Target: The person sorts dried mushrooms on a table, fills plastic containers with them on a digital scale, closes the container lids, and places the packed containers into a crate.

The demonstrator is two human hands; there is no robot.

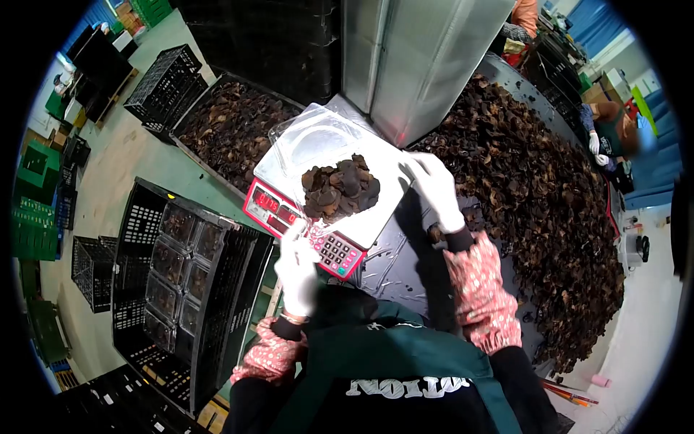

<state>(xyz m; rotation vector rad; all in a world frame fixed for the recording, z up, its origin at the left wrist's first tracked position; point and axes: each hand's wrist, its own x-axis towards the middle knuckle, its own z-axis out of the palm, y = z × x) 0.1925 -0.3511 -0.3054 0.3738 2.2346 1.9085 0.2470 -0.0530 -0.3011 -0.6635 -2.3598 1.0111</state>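
A red and white digital scale (333, 254) with lit red digits stands in the middle of the view. On its pan rests a pile of dark brown, ear-shaped pieces (340, 189), with clear plastic around them. My left hand (297, 271), in a white glove, is by the scale's front edge near the display; its fingers are blurred, and whether they hold anything cannot be made out. My right hand (434, 186), also white-gloved, is at the right edge of the pan with fingers stretched out and nothing visible in them.
A large heap of dark pieces (528, 210) covers the table at right. Another tray of them (235, 119) lies at upper left. A black crate (137, 253) holds filled clear boxes (166, 260) at left. Tall grey metal (419, 65) rises behind the scale. A co-worker's gloved hands (596, 145) show at far right.
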